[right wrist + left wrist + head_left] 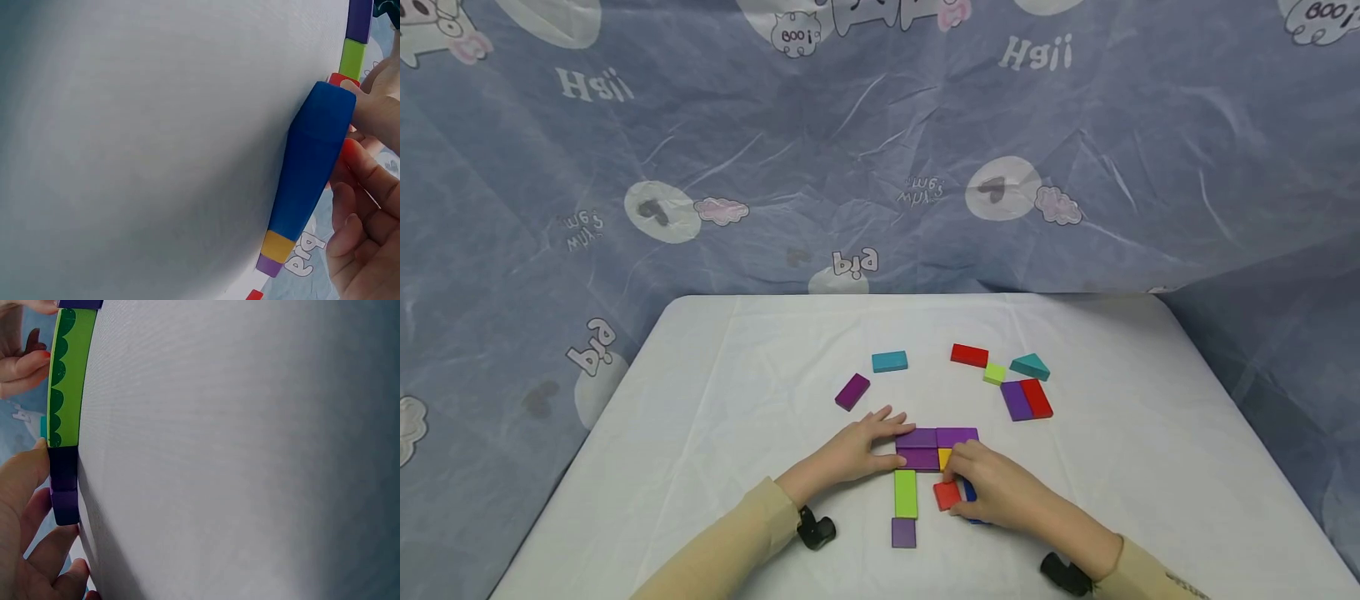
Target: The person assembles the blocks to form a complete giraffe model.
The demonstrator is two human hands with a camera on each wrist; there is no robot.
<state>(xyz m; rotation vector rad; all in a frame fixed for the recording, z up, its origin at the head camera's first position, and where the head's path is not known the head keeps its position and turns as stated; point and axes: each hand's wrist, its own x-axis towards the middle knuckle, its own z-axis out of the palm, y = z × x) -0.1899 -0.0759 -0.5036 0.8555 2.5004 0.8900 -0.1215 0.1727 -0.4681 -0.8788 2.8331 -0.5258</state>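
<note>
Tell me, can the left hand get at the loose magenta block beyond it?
Likely yes, once the left hand leaves the purple blocks: only bare cloth lies between it and the magenta block.

The white worktop bears a blue block at far centre, a magenta block nearer left, coloured blocks clustered far right; nearer lie adjoining purple blocks, a green block and a violet block.

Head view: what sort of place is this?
Probably an improvised indoor recording setup: a white, rounded-corner table, a wrinkled blue-grey cartoon-print sheet behind it, and a small black wrist-worn device.
</note>
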